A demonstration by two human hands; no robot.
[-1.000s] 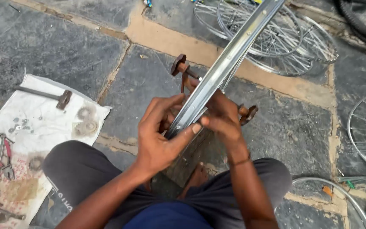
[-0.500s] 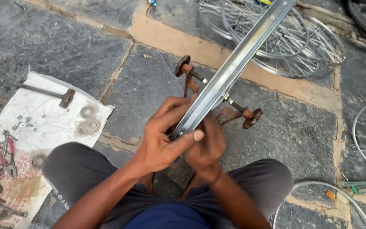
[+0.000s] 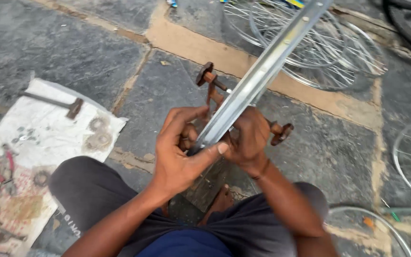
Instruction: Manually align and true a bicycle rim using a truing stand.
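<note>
The left hand (image 3: 179,152) holds the near end of a silver rim (image 3: 258,78), its grip closed on it with the thumb pressed along the rim's near edge and the fingers curled over the top. The right hand (image 3: 248,138) sits just right of the rim, its grip wrapped around the rim's underside, fingers mostly hidden behind the metal. The rim runs from the hands at centre up and away to the far right, seen edge-on, with small spoke holes along its face. Under the hands stands a rusty stand (image 3: 210,81) with round knobs at its left-far and right ends; the rim crosses over it. The person sits on a stone floor (image 3: 72,52) with knees spread, a bare foot (image 3: 222,202) showing between them. To the left lies a white cloth (image 3: 48,133) carrying a hammer (image 3: 55,103), two ring-shaped parts (image 3: 100,132) and small nuts. Further left and near, pliers (image 3: 6,164) and other tools lie on a stained sheet. Spoked wheels (image 3: 319,47) lie at the far right, well apart from the hands.
</note>
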